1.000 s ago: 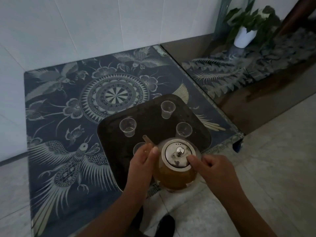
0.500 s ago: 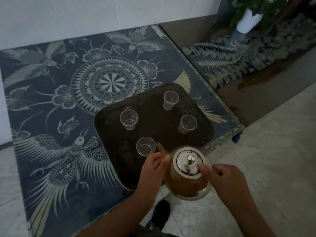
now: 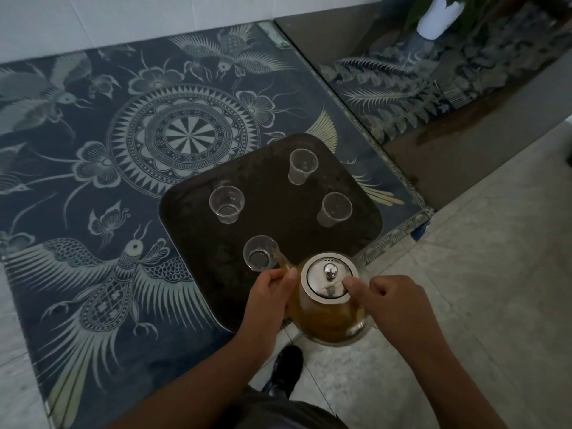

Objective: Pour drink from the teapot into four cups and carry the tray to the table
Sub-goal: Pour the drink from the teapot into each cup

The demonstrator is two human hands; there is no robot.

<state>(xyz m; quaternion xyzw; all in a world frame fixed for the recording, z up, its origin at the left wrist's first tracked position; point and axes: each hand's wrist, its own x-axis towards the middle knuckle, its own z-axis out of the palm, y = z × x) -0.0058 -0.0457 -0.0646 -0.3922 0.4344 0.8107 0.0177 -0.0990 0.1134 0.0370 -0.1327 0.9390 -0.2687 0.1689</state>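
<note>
Four cups (image 3: pixel 227 204) were noted on the tray (image 3: pixel 278 218). The teapot (image 3: pixel 328 320) was held at its near edge, spout (image 3: pixel 283 261) gripped by the left hand (image 3: pixel 272 289), lid (image 3: pixel 322 286) pressed by the curled right hand's (image 3: pixel 399 301) forefinger. Spillage past the nearest cup (image 3: pixel 260 253) could be caused by hasty tilting.

teapot (image 3: pixel 328 317): clear glass, amber drink inside
lid (image 3: pixel 328 278): shiny brushed metal
cups (image 3: pixel 227 203): thin clear plastic
tray (image 3: pixel 198 243): dark, matt
worktop (image 3: pixel 93 168): glossy patterned glass
</note>
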